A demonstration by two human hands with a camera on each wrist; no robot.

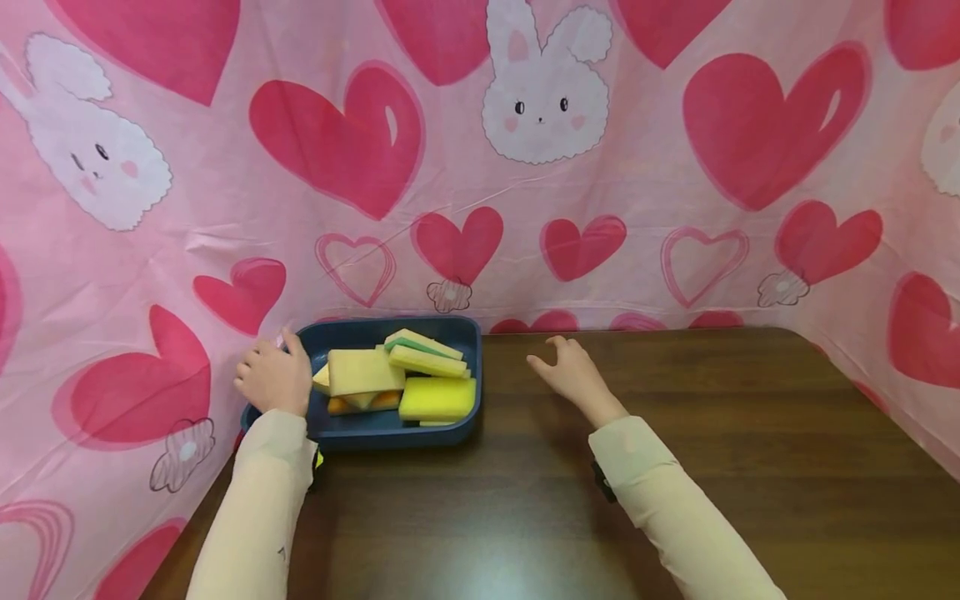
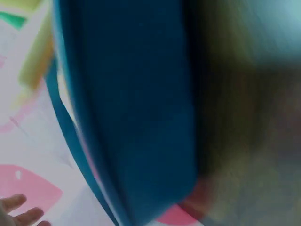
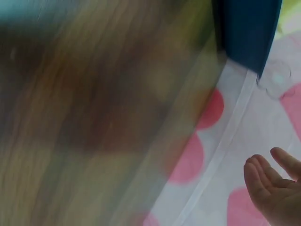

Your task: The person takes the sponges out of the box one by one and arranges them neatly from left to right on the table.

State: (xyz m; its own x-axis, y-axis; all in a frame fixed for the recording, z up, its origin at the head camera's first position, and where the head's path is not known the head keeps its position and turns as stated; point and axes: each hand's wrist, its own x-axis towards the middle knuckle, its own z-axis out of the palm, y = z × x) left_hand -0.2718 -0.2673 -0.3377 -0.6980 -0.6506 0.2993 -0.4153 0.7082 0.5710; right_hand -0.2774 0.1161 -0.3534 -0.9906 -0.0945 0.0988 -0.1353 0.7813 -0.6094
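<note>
My left hand (image 1: 276, 375) is over the left end of a dark blue bin (image 1: 397, 435), covering part of its rim. Loosely bent and spread, its fingers (image 2: 28, 216) show beside the bin in the left wrist view and hold nothing. Inside the bin, a pale-yellow square piece (image 1: 366, 371) lies on an orange-and-cream piece (image 1: 375, 402), like a layered sandwich. To its right are a bright yellow sponge-like block (image 1: 437, 398) and a stack of pale slabs (image 1: 427, 360) with a green layer. Right of the bin, my right hand (image 1: 573, 375) hovers with thumb and fingers apart, holding nothing.
The bin stands at the back left of a brown wooden table (image 1: 570, 508). A pink curtain (image 1: 637, 167) with hearts and rabbits hangs close behind the table and along its left and right sides.
</note>
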